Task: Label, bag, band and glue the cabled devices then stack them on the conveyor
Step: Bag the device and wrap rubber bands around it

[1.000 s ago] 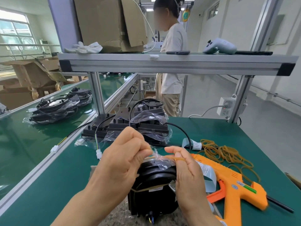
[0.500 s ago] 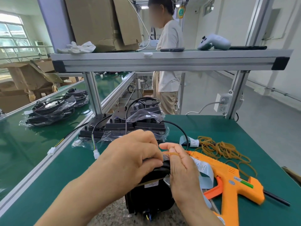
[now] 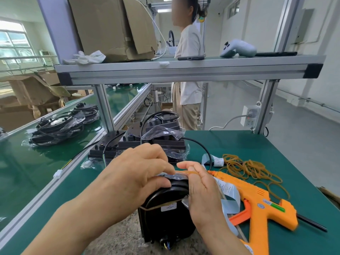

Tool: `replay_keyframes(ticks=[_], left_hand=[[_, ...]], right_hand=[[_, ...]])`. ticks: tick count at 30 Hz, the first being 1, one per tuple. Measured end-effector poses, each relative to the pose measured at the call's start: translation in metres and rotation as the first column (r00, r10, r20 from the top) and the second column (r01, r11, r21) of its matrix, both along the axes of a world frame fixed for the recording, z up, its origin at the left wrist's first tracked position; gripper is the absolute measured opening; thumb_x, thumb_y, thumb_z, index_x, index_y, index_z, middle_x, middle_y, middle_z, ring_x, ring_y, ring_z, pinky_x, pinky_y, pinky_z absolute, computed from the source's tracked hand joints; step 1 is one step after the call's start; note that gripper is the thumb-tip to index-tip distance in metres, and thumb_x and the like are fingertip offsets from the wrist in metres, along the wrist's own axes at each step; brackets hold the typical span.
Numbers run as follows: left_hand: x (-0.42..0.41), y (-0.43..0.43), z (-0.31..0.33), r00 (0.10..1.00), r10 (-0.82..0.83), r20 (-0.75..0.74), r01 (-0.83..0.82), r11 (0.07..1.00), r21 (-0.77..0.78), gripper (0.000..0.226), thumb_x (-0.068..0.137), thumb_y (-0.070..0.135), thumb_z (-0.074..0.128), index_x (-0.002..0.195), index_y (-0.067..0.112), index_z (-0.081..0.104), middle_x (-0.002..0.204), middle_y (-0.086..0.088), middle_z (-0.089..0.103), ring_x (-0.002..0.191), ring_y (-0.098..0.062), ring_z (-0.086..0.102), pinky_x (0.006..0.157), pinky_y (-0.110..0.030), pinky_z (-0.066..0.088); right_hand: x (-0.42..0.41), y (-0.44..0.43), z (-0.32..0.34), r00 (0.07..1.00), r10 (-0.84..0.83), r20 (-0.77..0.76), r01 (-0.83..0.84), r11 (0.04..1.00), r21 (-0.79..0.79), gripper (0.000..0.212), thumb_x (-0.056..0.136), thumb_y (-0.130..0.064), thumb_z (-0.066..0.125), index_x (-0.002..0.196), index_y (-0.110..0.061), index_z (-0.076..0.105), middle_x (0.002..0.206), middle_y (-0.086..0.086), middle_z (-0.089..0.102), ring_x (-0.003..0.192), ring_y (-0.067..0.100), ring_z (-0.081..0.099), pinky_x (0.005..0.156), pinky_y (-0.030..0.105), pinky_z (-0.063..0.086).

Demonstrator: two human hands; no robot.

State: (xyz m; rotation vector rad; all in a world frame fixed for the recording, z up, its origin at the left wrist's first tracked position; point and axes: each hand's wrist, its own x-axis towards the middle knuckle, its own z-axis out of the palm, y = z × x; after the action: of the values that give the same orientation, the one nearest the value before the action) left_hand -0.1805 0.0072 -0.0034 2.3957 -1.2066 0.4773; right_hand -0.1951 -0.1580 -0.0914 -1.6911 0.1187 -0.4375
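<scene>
On the conveyor (image 3: 22,172), far left: I see bagged devices (image 3: 55,129) in a heap.
Left hand (image 3: 139,173): fingers curled over the top of the black device (image 3: 165,208), gripping it through crinkled plastic.
Device position: upright on a speckled slab (image 3: 117,240) at the near edge, between both hands, white label facing me.
Rubber band (image 3: 191,173): stretched taut across the device top.
Right hand (image 3: 200,188): thumb and forefinger pinch the band, palm against the device's side.
Glue gun (image 3: 257,203): lying flat, just right of that hand.
Loose bands (image 3: 252,168): piled beyond the gun.
</scene>
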Motion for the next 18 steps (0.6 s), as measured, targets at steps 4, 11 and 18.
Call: replay_keyframes(ticks=[4, 11, 18], left_hand=[[0.000, -0.008, -0.001, 1.000, 0.019, 0.018, -0.019, 1.000, -0.019, 0.012, 0.085, 0.030, 0.062, 0.079, 0.022, 0.069, 0.085, 0.014, 0.056, 0.080, -0.006, 0.055, 0.069, -0.037, 0.051], [-0.003, -0.034, 0.004, 0.964, 0.064, 0.259, -0.073, 0.997, 0.023, 0.013, 0.090, 0.021, 0.059, 0.078, 0.015, 0.062, 0.083, 0.000, 0.056, 0.073, -0.024, 0.054, 0.059, -0.046, 0.049], [0.000, -0.030, -0.014, 0.989, 0.063, -0.131, -0.086, 0.980, -0.180, 0.061, 0.082, 0.063, 0.056, 0.134, 0.033, 0.052, 0.126, 0.022, 0.048, 0.120, -0.001, 0.048, 0.098, -0.020, 0.042]], right_hand=[[-0.001, 0.000, 0.001, 1.000, 0.006, 0.003, -0.006, 1.000, -0.016, 0.035, 0.104, -0.015, 0.038, 0.090, -0.031, 0.065, 0.083, -0.016, 0.067, 0.071, -0.004, 0.059, 0.059, 0.009, 0.043], [-0.003, 0.006, 0.000, 0.999, 0.037, 0.021, -0.036, 0.999, -0.013, 0.030, 0.097, -0.029, 0.037, 0.091, -0.032, 0.067, 0.082, -0.003, 0.069, 0.077, 0.010, 0.063, 0.068, 0.032, 0.052], [-0.002, 0.005, 0.008, 0.998, 0.061, -0.029, -0.060, 0.997, 0.057, 0.027, 0.081, -0.034, 0.039, 0.088, -0.035, 0.065, 0.083, -0.007, 0.070, 0.083, 0.014, 0.064, 0.078, 0.047, 0.054]])
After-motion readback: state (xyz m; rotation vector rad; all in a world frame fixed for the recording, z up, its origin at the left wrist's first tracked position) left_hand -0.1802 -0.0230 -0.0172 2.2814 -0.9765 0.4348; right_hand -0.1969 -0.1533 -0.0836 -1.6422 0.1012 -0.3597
